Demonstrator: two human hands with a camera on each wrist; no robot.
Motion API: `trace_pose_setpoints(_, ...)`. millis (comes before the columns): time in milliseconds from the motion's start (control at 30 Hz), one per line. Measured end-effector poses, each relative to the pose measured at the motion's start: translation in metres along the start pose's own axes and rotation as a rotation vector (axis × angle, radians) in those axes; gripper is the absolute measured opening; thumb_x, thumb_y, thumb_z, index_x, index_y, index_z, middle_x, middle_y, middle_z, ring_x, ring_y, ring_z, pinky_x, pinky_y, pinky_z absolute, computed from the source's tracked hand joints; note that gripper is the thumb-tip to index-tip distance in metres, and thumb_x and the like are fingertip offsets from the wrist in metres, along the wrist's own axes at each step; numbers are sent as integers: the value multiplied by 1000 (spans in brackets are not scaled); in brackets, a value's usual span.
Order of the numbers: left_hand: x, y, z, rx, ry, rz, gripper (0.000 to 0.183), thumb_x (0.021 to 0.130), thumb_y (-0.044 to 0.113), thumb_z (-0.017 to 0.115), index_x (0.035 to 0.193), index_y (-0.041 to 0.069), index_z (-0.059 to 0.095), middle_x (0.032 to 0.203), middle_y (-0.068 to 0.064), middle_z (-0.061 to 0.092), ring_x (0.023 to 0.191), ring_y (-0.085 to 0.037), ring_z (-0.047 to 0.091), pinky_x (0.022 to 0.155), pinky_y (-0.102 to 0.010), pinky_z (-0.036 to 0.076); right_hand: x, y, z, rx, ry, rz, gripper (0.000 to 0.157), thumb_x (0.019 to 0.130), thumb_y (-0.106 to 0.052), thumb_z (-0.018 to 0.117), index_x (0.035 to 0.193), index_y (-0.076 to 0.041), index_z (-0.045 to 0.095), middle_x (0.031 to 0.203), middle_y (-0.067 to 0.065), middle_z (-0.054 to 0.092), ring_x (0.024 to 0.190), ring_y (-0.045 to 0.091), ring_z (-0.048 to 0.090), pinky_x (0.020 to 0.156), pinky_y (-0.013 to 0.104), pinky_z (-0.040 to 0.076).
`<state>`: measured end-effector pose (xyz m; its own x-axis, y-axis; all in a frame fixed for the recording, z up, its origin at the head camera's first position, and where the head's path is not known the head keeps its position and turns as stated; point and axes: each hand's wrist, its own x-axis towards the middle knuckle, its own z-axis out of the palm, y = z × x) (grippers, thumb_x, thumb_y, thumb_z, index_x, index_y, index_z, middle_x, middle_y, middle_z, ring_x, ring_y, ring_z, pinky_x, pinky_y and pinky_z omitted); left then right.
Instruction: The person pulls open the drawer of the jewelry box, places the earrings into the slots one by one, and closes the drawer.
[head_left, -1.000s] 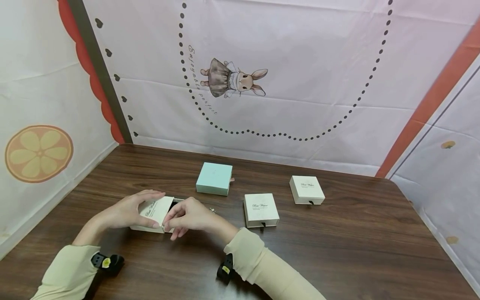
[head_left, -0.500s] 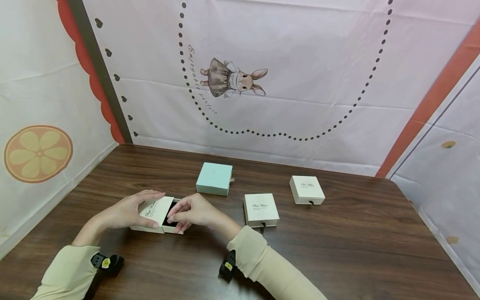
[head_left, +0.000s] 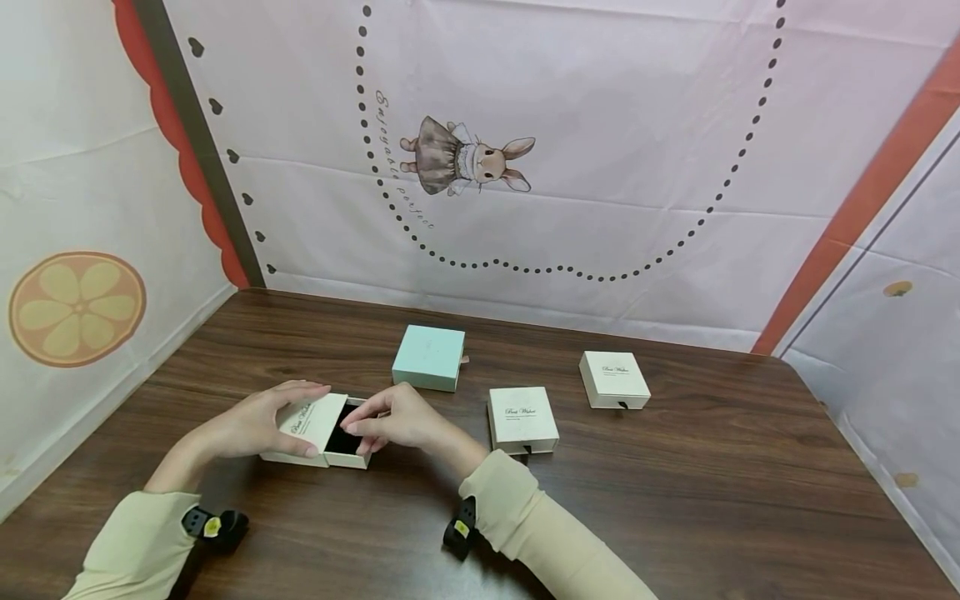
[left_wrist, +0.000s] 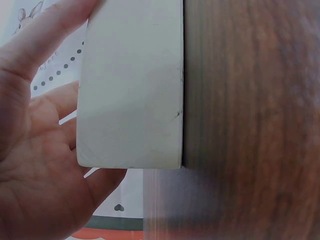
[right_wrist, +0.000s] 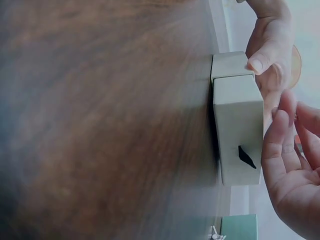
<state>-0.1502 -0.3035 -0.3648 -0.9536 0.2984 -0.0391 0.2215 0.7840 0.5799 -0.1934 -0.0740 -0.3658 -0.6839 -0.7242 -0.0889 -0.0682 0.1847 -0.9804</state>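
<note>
A cream drawer box [head_left: 324,421] with dark printed script lies on the table at the left, its drawer [head_left: 348,460] slid part way out to the right. Black lining shows inside the drawer. My left hand [head_left: 251,422] grips the box sleeve, thumb on the near side and fingers across the far side. Over the drawer is my right hand [head_left: 408,419], its thumb and fingertips brought together. A tiny glint [right_wrist: 296,118] between those fingertips in the right wrist view suggests a small shiny piece, too small to name. The drawer front carries a black ribbon tab [right_wrist: 246,157].
A mint-green box [head_left: 429,357] stands behind the right hand. Two more cream boxes, one nearer [head_left: 522,419] and one farther [head_left: 614,379], sit to the right. A small silvery piece [right_wrist: 217,235] lies on the table in the right wrist view. Printed cloth walls surround the table.
My right hand has drawn back from the sleeve's edge and moved slightly right and up over the drawer, uncovering more black lining. The left hand and box stay put.
</note>
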Motion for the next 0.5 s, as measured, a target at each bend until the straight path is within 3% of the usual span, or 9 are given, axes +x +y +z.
trace_pose_setpoints(167, 0, 0, 0, -1, -1, 1, 86, 63, 48, 76, 134, 10, 44, 139, -25, 34, 125, -46, 31, 89, -63, 30, 2, 5, -2, 29, -30, -10, 16, 87, -4, 57, 95, 7, 65, 84, 16, 68, 52, 9, 60, 62, 34, 55)
trace_pose_setpoints(500, 0, 0, 0, -14, -8, -1, 85, 64, 47, 76, 134, 10, 44, 140, -25, 33, 126, -47, 29, 89, -65, 28, 3, 7, -6, 15, -16, -22, 13, 83, -7, 63, 90, 4, 67, 75, 12, 68, 51, 9, 60, 61, 32, 54)
